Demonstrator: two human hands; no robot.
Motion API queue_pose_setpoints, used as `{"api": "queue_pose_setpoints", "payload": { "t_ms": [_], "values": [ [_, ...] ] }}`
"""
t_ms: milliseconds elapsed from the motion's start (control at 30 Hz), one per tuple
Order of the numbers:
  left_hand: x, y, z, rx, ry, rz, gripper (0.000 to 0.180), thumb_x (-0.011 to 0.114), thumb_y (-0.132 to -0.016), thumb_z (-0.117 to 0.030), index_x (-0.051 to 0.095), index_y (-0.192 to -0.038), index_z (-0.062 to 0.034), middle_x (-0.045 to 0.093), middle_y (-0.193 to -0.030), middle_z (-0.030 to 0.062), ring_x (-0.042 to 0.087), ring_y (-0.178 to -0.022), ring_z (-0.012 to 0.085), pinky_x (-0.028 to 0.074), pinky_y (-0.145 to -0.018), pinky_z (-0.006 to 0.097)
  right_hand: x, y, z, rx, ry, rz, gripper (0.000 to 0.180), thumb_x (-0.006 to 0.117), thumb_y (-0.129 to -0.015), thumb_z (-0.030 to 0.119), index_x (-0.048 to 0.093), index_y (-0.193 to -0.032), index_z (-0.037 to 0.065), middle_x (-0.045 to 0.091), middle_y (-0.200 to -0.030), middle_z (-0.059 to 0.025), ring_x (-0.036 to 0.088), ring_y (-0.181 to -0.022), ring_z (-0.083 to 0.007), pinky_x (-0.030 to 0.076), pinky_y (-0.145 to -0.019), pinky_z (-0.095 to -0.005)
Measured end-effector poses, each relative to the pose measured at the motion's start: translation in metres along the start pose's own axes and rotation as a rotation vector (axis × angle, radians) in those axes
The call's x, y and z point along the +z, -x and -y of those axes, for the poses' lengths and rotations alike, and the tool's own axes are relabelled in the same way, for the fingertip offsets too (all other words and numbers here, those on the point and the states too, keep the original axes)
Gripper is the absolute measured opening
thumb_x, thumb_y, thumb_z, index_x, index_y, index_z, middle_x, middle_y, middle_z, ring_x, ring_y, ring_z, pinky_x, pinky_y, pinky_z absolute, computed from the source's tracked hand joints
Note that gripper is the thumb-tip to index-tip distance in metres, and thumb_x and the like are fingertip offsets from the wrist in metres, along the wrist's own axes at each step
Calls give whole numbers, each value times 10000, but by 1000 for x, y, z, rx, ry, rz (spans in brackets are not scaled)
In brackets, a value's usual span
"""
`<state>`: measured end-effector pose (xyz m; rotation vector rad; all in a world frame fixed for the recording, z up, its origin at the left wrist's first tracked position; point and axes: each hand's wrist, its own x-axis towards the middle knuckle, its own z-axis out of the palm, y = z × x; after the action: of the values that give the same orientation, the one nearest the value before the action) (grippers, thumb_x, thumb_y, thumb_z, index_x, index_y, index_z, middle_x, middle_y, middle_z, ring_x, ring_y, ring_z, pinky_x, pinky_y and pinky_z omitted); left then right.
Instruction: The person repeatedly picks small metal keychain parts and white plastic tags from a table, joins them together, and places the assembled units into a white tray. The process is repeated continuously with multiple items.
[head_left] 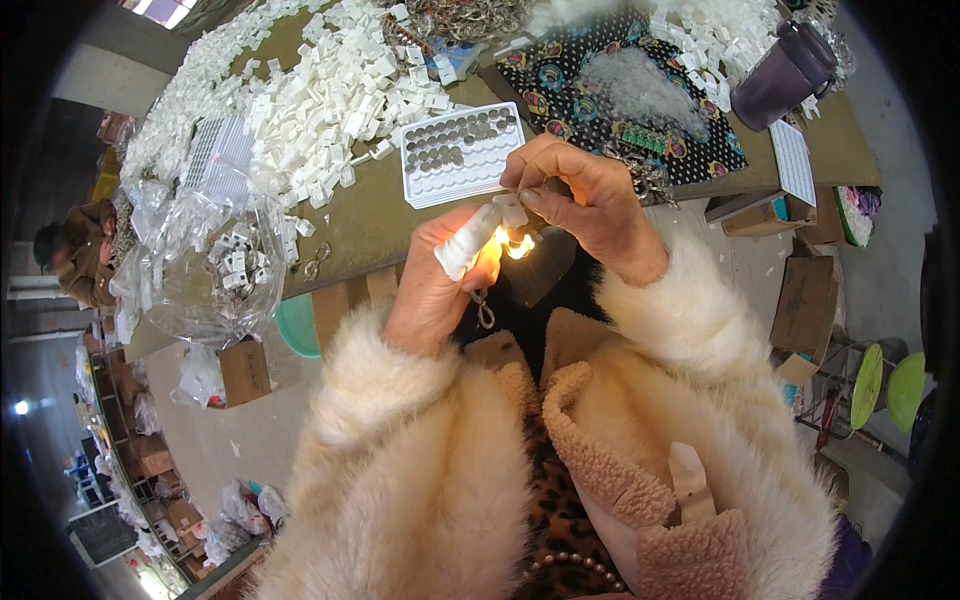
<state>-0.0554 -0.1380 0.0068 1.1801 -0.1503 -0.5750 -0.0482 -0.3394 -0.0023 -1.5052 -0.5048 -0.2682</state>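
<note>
My left hand [437, 275] is closed around a small white plastic case [510, 209], with white wrapping over one of its fingers. A warm yellow light [518, 245] glows beside the case, next to the left fingertips. Below that hand hangs a small metal chain [484, 309]. My right hand [590, 200] pinches at the upper edge of the case, thumb and fingers close together; what lies between them is too small to make out. Just beyond both hands, a white tray [487, 167] on the table holds rows of round silver button cells [437, 150].
Heaps of white plastic cases [345, 95] cover the table's left and far side. A clear plastic bag [205, 270] sits at the near left edge. To the right are a patterned cloth [720, 155], a dark purple bottle [785, 75] and cardboard boxes [805, 300]. Another person [88, 250] is at far left.
</note>
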Motion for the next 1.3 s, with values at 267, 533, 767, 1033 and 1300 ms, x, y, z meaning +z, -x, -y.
{"api": "queue_pose_setpoints", "payload": {
  "t_ms": [267,533,767,1033,1300],
  "values": [
    [-1,-1,1,-40,-18,4,381,603,-1021,-379,658,-950,-9,469,-565,-59,330,-479,10,258,-495,210,2,0,5,-45,140,77,98,640,-852,-61,621,-939,-20,655,-960,-67,618,-887,-129,507,-778,-269],
    [-4,0,2,-54,6,12,367,577,-1037,-353,652,-929,-11,449,-538,-56,319,-460,15,230,-479,212,3,3,4,63,70,69,123,619,-836,-69,611,-937,0,631,-914,-76,613,-792,-151,499,-722,-288],
    [-8,1,6,-72,-9,5,402,608,-1014,-418,653,-934,-27,458,-544,-53,329,-469,27,240,-480,217,9,3,-1,1,203,133,108,607,-844,-55,580,-924,12,609,-959,-81,590,-826,-159,490,-735,-285],
    [-16,5,8,-103,177,65,442,554,-1022,-493,601,-892,-74,582,-859,41,441,-624,67,325,-513,231,-6,2,-6,-198,560,201,158,664,-751,6,599,-892,35,611,-940,-101,603,-915,-292,458,-791,-417],
    [-44,0,-5,-103,587,81,531,463,-1012,-534,529,-764,-69,404,-854,55,429,-819,211,405,-536,264,-87,11,-1,20,1584,-151,211,757,-809,125,648,-982,74,631,-992,-63,591,-955,-287,418,-812,-407]
  ]
}}
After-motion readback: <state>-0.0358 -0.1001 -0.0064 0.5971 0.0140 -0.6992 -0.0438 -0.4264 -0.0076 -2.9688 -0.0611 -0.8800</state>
